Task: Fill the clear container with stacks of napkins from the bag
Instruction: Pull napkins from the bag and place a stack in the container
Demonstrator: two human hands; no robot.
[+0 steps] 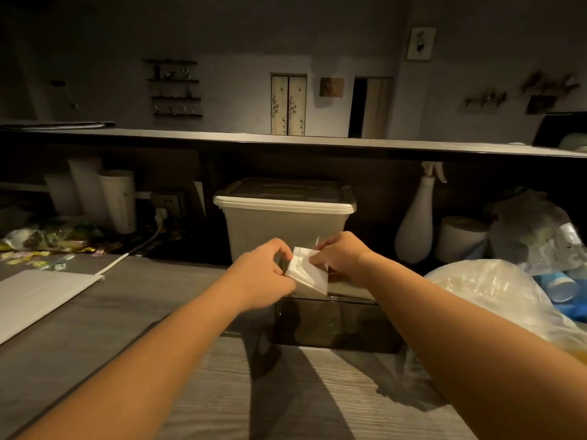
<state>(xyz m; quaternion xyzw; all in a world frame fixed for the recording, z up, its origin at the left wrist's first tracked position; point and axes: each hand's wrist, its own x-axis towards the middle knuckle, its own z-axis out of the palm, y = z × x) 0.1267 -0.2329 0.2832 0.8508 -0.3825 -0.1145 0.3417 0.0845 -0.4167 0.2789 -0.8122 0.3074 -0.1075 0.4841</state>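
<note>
A white stack of napkins [307, 271] is held between both hands just above the clear container [336, 325], a dark see-through box on the counter in front of me. My left hand [265, 274] pinches the stack's left edge. My right hand [341, 257] grips its right side, fingers curled over the top. More white napkins show inside the container behind my right hand. The clear plastic bag [489, 293] lies to the right of the container, partly behind my right forearm.
A lidded translucent bin [284, 214] stands behind the container under a dark shelf. At right are a white spray bottle [416, 223], a paper roll [460, 239] and blue cups [562, 285]. A white sheet [38, 296] and a cable lie at left.
</note>
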